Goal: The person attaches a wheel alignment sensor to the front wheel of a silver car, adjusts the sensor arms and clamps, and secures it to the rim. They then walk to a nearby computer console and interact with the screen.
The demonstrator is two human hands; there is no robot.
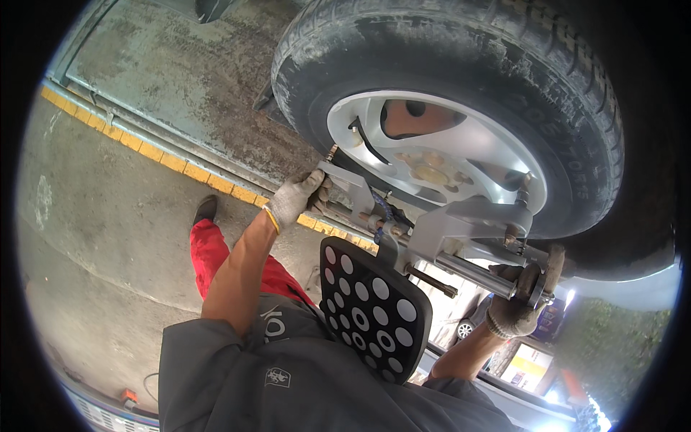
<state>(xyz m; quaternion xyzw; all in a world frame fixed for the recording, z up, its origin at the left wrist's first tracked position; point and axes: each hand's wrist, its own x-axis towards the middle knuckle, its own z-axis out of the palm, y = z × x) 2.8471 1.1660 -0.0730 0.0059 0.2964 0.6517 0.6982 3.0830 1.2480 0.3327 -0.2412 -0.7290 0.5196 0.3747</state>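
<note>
Left hand [299, 198], gloved, at centre-left of the frame, grasps the left end of a grey metal wheel clamp [439, 230] set against the silver alloy rim [432, 155] of a raised tyre [461, 93] in the upper right. Right hand [515, 306], also gloved, at lower right, closes around the knob at the clamp's right end. Below the clamp hangs a black, rounded-square target plate [374, 309] patterned with white dots. A yellow-striped kerb [144, 147] crosses the upper left.

Grey metal clamp [446, 230] w/ black dotted target plate [374, 309] sits across silver alloy wheel [439, 151].
</note>
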